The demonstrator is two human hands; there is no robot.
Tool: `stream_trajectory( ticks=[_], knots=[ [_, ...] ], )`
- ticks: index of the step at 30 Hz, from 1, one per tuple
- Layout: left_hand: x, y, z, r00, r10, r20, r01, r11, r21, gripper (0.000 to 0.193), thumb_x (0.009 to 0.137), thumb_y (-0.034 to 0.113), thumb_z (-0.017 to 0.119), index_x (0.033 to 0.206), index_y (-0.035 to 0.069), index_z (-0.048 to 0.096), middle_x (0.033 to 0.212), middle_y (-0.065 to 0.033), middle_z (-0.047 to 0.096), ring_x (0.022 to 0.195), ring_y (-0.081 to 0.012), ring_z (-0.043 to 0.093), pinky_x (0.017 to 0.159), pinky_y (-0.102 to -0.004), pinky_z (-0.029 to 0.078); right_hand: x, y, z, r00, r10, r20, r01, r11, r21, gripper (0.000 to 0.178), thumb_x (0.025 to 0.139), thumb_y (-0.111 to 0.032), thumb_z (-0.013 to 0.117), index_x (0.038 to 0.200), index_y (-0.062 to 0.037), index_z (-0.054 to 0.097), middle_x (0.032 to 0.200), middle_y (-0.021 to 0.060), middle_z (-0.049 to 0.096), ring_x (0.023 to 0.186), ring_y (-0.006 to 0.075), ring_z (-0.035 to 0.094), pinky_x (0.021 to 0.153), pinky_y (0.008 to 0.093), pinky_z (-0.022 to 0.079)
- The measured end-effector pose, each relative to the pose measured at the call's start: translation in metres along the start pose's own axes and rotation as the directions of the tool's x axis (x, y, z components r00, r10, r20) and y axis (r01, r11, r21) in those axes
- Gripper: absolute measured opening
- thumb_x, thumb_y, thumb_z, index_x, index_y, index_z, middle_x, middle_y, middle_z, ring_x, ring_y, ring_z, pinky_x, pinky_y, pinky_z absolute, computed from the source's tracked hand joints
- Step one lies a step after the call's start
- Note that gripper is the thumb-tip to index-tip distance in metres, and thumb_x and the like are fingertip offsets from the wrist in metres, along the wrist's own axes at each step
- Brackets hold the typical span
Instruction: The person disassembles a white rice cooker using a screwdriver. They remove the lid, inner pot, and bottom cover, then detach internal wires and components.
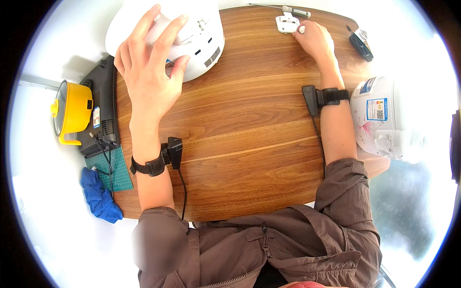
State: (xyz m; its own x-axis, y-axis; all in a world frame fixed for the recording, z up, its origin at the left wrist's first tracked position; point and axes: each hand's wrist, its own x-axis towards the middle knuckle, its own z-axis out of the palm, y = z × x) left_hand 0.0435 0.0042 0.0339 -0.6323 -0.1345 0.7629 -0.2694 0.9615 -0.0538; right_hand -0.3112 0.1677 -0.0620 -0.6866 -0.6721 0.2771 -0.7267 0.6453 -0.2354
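A white rounded appliance (201,29), with dark slots and a label low on its side, stands at the far left of the table and runs past the picture's edge. My left hand (149,72) lies against it with fingers spread. At the far right my right hand (318,39) is closed, thumb and fingers pinching a small white piece (301,30) whose kind I cannot make out. Right beside those fingertips is a flat white plastic part (286,24) with cut-outs. A screwdriver (295,11) with a grey handle lies just behind that part.
A black cable or plug bundle (360,45) lies at the far right corner. On the right stands a white appliance with a flower print (377,113). At left are a black device (103,103), a yellow pot (77,108), a green cutting mat (115,168) and a blue cloth (100,194).
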Motion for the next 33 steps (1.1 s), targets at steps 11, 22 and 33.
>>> stream_trajectory(
  ticks=[11, 22, 33],
  knots=[
    [-0.002, -0.006, 0.002, 1.0, -0.022, 0.016, 0.023, 0.999, -0.049, 0.084, 0.071, 0.01, 0.09, 0.145, 0.038, 0.064, 0.163, 0.0018, 0.048, 0.135, -0.0271, 0.051, 0.117, -0.0483, 0.033, 0.004, 0.001, -0.022, 0.998, -0.036, -0.044, 0.041, 0.993, 0.11, 0.034, 0.091, -0.036, 0.079, 0.118, -0.0139, 0.079, 0.102, 0.0166, 0.079, 0.101, 0.0359, 0.075, 0.088, 0.0455, 0.059],
    [-0.002, -0.004, 0.001, 0.999, -0.032, 0.027, 0.033, 0.998, -0.047, 0.082, 0.072, 0.011, 0.091, 0.145, 0.037, 0.064, 0.164, 0.0016, 0.047, 0.134, -0.0266, 0.051, 0.117, -0.0482, 0.033, -0.024, -0.074, -0.123, 1.0, 0.009, -0.014, 0.005, 0.637, 0.771, 0.035, 0.095, -0.016, 0.077, 0.126, -0.0031, 0.065, 0.083, 0.0025, 0.067, 0.074, 0.009, 0.061, 0.067, 0.0289, 0.051],
    [0.0, -0.001, -0.002, 0.995, -0.057, 0.082, 0.057, 0.998, -0.003, 0.079, 0.074, 0.012, 0.089, 0.146, 0.033, 0.065, 0.165, -0.0055, 0.046, 0.139, -0.0304, 0.048, 0.118, -0.048, 0.032, -0.038, -0.1, -0.104, 0.98, -0.195, -0.032, 0.165, 0.715, 0.679, 0.025, 0.097, -0.023, 0.072, 0.118, -0.0102, 0.074, 0.085, 0.0045, 0.071, 0.066, 0.0107, 0.061, 0.062, 0.0298, 0.051]
  ],
)
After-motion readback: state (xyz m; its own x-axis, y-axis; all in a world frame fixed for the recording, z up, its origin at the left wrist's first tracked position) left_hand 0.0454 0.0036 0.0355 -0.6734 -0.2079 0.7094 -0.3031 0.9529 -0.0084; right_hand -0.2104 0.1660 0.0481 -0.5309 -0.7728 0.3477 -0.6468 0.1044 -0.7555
